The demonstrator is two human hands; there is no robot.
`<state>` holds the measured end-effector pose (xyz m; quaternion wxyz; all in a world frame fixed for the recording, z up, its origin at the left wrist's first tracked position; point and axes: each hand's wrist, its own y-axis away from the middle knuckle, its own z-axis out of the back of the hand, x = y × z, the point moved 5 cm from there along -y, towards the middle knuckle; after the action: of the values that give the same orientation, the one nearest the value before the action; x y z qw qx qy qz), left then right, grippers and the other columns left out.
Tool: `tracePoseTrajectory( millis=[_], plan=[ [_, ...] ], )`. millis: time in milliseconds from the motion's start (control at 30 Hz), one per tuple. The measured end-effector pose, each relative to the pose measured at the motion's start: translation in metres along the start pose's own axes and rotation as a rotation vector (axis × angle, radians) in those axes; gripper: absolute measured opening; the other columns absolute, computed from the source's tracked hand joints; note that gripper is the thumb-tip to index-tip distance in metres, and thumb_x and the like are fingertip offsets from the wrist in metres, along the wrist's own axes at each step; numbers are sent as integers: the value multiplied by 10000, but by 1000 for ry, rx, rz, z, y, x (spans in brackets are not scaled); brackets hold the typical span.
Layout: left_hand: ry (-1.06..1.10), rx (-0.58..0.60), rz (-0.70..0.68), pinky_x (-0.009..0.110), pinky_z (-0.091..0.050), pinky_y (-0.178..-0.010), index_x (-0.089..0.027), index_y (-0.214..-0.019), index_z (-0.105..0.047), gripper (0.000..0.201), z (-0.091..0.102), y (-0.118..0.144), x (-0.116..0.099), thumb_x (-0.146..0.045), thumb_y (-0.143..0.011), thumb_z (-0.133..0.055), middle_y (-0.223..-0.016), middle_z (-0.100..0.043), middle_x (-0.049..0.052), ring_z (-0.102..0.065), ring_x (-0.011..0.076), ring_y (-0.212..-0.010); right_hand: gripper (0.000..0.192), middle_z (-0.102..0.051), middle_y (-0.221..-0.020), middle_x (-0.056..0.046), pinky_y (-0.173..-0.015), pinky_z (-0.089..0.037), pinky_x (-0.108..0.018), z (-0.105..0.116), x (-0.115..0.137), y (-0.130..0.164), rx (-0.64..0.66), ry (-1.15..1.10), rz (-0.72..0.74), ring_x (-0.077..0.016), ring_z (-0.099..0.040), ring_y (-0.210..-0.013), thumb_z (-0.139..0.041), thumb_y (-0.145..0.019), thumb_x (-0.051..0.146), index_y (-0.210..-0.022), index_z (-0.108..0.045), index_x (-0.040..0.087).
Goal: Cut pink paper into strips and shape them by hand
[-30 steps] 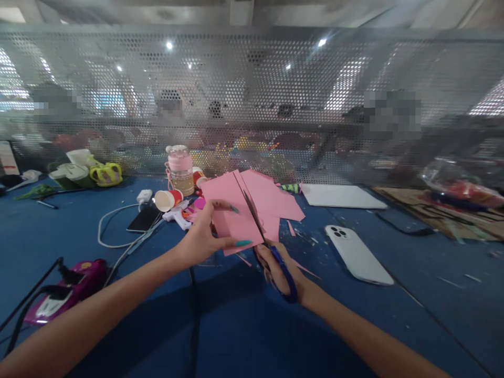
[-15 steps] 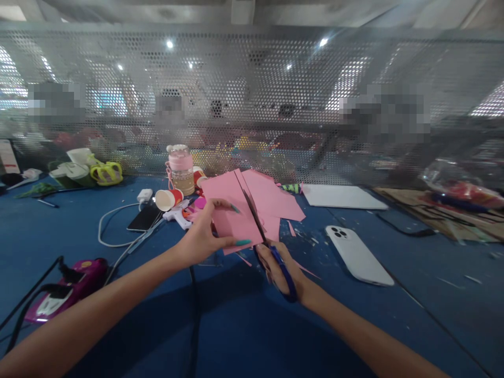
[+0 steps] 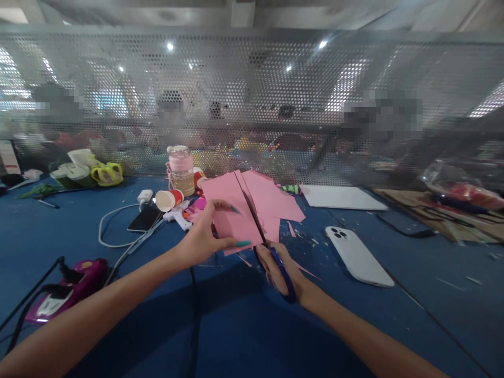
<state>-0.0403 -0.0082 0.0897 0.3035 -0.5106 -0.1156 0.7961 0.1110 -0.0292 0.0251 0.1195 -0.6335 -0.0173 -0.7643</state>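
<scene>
The left arm enters from 8 o'clock and extends toward the centre of the view. The left hand (image 3: 202,236) is closed on the pink paper sheet (image 3: 232,212) — thumb along the sheet's near edge, fingers on its upper face, nails painted teal. The sheet is held raised above the blue table (image 3: 118,315), tilted up toward 12 o'clock.

The right arm enters from 4 o'clock. The right hand (image 3: 281,270) is closed through the blue loops of the scissors (image 3: 268,247), palm side turned toward 9 o'clock. The dark blades run up toward 11 o'clock along a cut line in the sheet; whether the blades are parted or closed cannot be told.

More pink paper (image 3: 275,199) lies on the table just beyond the held sheet, at 1 o'clock from it. Pink offcuts (image 3: 291,228) lie scattered beside it.

At 3 o'clock from the right hand, a white phone (image 3: 358,254) lies face down — camera cluster visible, no logo legible. At 9 o'clock from the left hand lie a paper cup (image 3: 167,199) on its side and a dark phone (image 3: 144,219) with a white cable (image 3: 106,223). No writing on any item can be read.
</scene>
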Motion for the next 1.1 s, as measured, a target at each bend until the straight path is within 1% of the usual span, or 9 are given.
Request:
tracePoseTrajectory(
  millis=[100, 333, 500, 633, 767, 867, 967, 1100],
  plan=[
    [14, 4, 7, 361, -398, -857, -183, -1029, -403, 509, 0, 0, 0, -290, -640, -713, -1079, -472, 75, -468, 217, -1027, 362, -283, -395, 95, -299, -269, -210, 0, 2, 0, -8, 23, 11, -74, -313, -298, -442, -748, 545, -611, -394, 214],
    [6, -3, 9, 359, -405, -836, -189, -1025, -402, 515, 0, 0, 0, -303, -631, -714, -1074, -480, 75, -473, 220, -1012, 390, -300, -395, 86, -297, -276, -216, 0, 4, 1, -16, 51, 25, -78, -320, -304, -421, -749, 574, -599, -386, 216],
    [2, -17, 7, 360, -408, -833, -194, -1024, -414, 501, -1, 1, 0, -302, -633, -709, -1063, -491, 74, -477, 227, -1015, 381, -327, -414, 75, -320, -301, -221, 1, 8, 3, -39, 63, 42, -87, -345, -330, -421, -762, 565, -629, -430, 208],
    [12, -10, 41, 341, -425, -802, -198, -1028, -413, 515, -2, 2, 1, -292, -622, -715, -1066, -483, 66, -482, 219, -998, 399, -321, -400, 85, -313, -306, -224, 0, 2, 1, -24, 41, -4, -84, -333, -309, -439, -724, 601, -651, -432, 209],
    [3, 4, 58, 357, -411, -824, -194, -1029, -418, 511, -5, 4, 1, -257, -617, -714, -1057, -478, 64, -475, 222, -998, 427, -343, -410, 88, -301, -304, -217, 0, -4, -1, -36, -20, -14, -75, -324, -300, -448, -699, 621, -711, -472, 195],
    [21, 3, 64, 364, -405, -835, -191, -1029, -435, 501, -8, 7, 0, -229, -615, -715, -1056, -479, 70, -475, 229, -1007, 432, -370, -414, 86, -302, -316, -211, 0, -4, 0, -45, -44, -11, -77, -346, -305, -479, -686, 601, -768, -512, 178],
    [33, -4, 83, 365, -406, -828, -190, -1025, -456, 511, -10, 8, 1, -221, -594, -730, -1059, -485, 73, -475, 237, -1012, 407, -384, -408, 82, -306, -321, -208, 1, -2, 0, -43, -46, 1, -81, -361, -313, -506, -686, 577, -767, -523, 178],
    [117, -5, 120, 360, -414, -815, -195, -1024, -456, 534, -12, 7, 3, -183, -569, -735, -1054, -486, 62, -473, 227, -995, 424, -363, -394, 79, -291, -299, -216, 1, -1, 0, -28, -30, 40, -87, -339, -309, -479, -709, 602, -770, -519, 185]
  ],
)
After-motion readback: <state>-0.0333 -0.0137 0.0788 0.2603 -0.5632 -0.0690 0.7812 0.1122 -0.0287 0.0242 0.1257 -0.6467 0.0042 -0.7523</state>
